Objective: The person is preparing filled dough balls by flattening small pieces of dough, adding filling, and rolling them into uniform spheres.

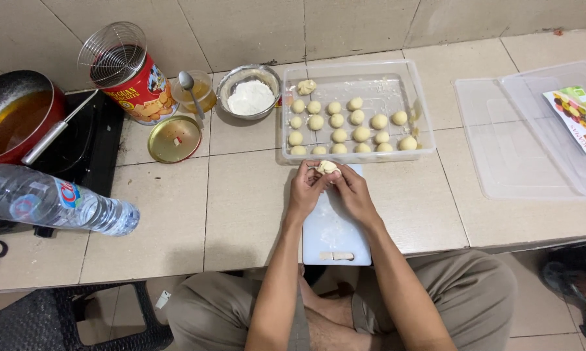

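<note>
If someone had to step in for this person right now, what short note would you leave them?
Left hand and right hand: both pinch one pale lump of dough between the fingertips, above the white plastic cutting board.
Done: about eighteen pale dough balls sit in rows in the clear rectangular plastic tray, with one rough piece at its far left corner.
Nearby: small metal bowl of white flour, dark pan of oil at far left.
Left: the held lump is not yet in the tray.
</note>
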